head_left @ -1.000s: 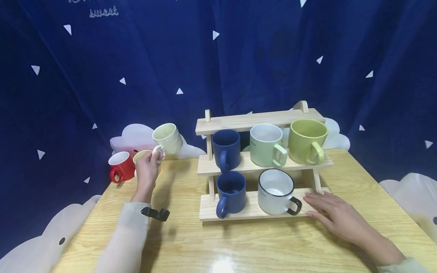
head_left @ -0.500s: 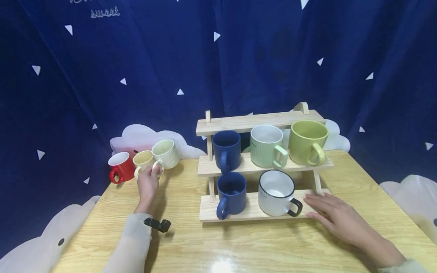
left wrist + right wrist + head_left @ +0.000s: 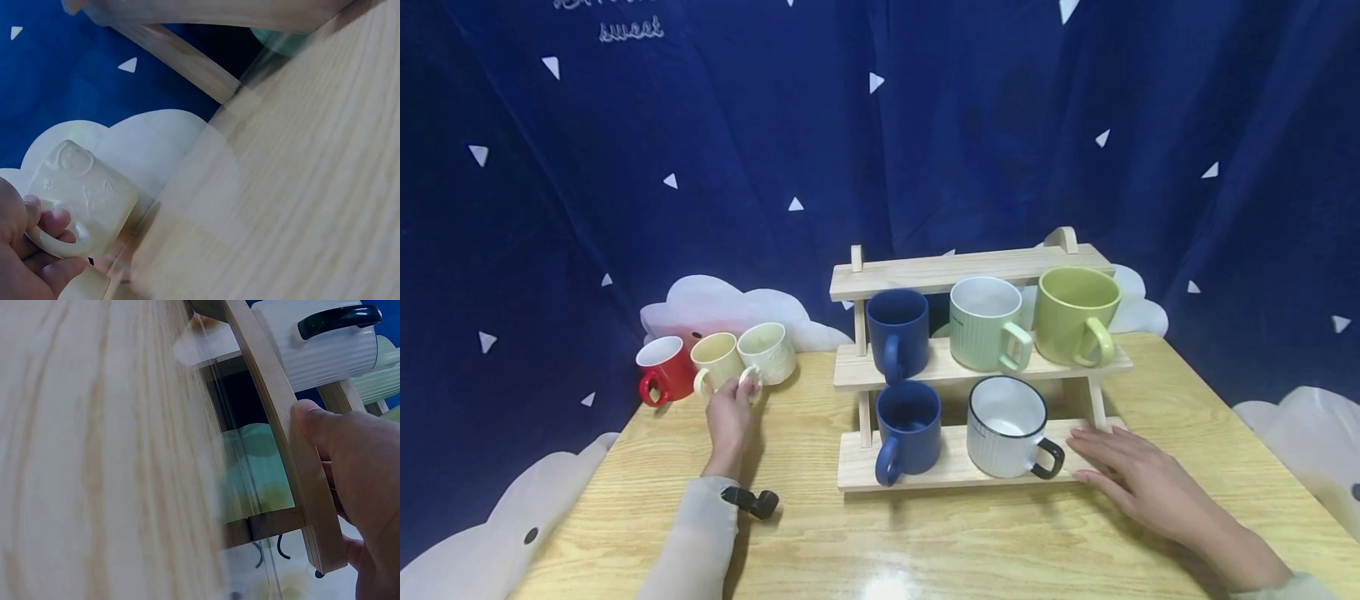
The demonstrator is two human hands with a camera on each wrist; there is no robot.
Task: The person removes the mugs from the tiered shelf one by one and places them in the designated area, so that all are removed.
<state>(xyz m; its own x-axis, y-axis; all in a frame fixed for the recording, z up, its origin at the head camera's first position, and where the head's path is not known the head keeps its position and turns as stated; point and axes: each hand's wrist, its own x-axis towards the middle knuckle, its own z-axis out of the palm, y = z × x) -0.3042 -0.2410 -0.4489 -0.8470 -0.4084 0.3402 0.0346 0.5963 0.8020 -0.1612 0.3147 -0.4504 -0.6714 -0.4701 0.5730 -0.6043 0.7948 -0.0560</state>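
At the back left of the table, my left hand holds the handle of a pale cream-green mug. In the left wrist view its fingers pass through that handle, and the mug has a raised pattern. The mug appears to stand on the table, close beside a pale yellow mug. A red mug stands left of these. My right hand rests on the right end of the wooden rack's bottom board, fingers extended, thumb at its front edge.
On the rack's bottom board stand a blue mug and a white mug with a black rim. The middle board carries another blue mug, a mint-green mug and an olive-green mug. A dark blue curtain hangs behind.
My left hand has lowered the cream-green mug from the air to beside the yellow mug, still holding its handle. The right hand has stayed on the rack.
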